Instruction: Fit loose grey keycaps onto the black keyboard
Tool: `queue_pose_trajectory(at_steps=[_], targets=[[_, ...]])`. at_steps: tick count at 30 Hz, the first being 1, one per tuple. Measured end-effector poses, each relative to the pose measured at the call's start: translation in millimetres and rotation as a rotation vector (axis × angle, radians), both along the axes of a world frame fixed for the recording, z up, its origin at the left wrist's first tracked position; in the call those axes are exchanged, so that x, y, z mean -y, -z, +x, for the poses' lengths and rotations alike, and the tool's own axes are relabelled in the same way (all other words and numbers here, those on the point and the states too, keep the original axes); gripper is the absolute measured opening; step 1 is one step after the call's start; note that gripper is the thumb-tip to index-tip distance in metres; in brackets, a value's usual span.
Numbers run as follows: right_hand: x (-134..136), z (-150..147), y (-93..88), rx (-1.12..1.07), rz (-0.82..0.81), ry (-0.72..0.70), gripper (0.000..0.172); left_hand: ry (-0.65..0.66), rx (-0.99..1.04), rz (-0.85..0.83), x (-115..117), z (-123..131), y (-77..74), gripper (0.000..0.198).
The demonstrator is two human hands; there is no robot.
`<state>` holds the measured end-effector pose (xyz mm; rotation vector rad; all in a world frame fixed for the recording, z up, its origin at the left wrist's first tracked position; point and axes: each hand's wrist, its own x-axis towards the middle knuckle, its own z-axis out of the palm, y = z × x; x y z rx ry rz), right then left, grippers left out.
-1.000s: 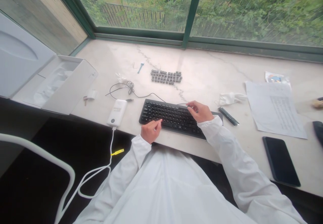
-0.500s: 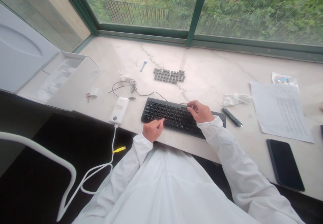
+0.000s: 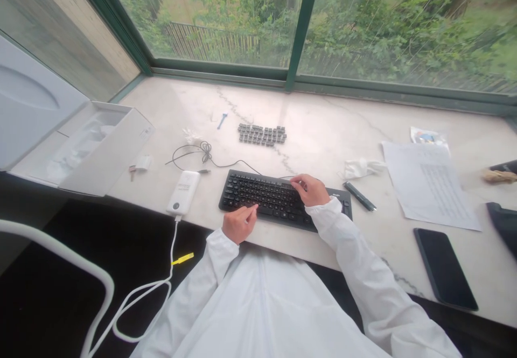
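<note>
A black keyboard [image 3: 266, 196] lies at the near edge of the pale marble ledge [image 3: 323, 126]. My left hand [image 3: 239, 223] rests at the keyboard's front edge, curled into a loose fist with one fingertip on the bottom row of keys. My right hand [image 3: 309, 188] sits on the right half of the keyboard, fingers bent and pinched down over the keys; whether they hold anything is hidden. A block of loose grey keycaps [image 3: 262, 134] lies in rows beyond the keyboard.
A white power bank [image 3: 183, 191] with a white cable lies left of the keyboard, beside an open white box [image 3: 92, 148]. To the right are a dark pen [image 3: 359, 195], printed paper [image 3: 428, 183] and a black phone [image 3: 444, 269]. Windows close off the back.
The view has shifted a little, down and to the left. Both hands stay at the same spots on the keyboard; the right fingers sit slightly further left.
</note>
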<state>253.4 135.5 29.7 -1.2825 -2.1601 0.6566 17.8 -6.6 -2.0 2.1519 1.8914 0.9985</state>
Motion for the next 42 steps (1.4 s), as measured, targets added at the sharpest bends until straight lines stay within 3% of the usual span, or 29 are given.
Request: queue_pose_trajectory(at_steps=[4, 8, 13, 18, 25, 30, 37, 42], targets=[[3, 21, -10.5, -0.002, 0.028, -0.013, 0.02, 0.004, -0.008, 0.013, 0, 0, 0.3, 0.028], [12, 51, -21.4, 0.068, -0.037, -0.125, 0.022, 0.001, -0.011, 0.021, 0, 0, 1.0, 0.028], [33, 64, -13.9, 0.186, -0.125, -0.31, 0.024, 0.011, -0.011, 0.033, 1, 0, 1.8, 0.028], [45, 60, -0.5, 0.21, -0.111, -0.29, 0.017, 0.024, -0.027, 0.052, 1, 0, 2.9, 0.028], [50, 52, -9.4, 0.135, -0.026, -0.145, 0.026, 0.03, -0.032, 0.051, 1, -1, 3.4, 0.028], [62, 28, -10.5, 0.051, -0.031, -0.081, 0.027, 0.018, -0.014, 0.045, 1, -1, 1.4, 0.028], [81, -10, -8.5, 0.04, -0.066, -0.196, 0.026, 0.005, 0.078, -0.043, -5, 10, -26.2, 0.028], [86, -18, -10.2, 0.04, -0.069, -0.246, 0.029, 0.163, 0.093, -0.159, -12, 20, -45.4, 0.031]])
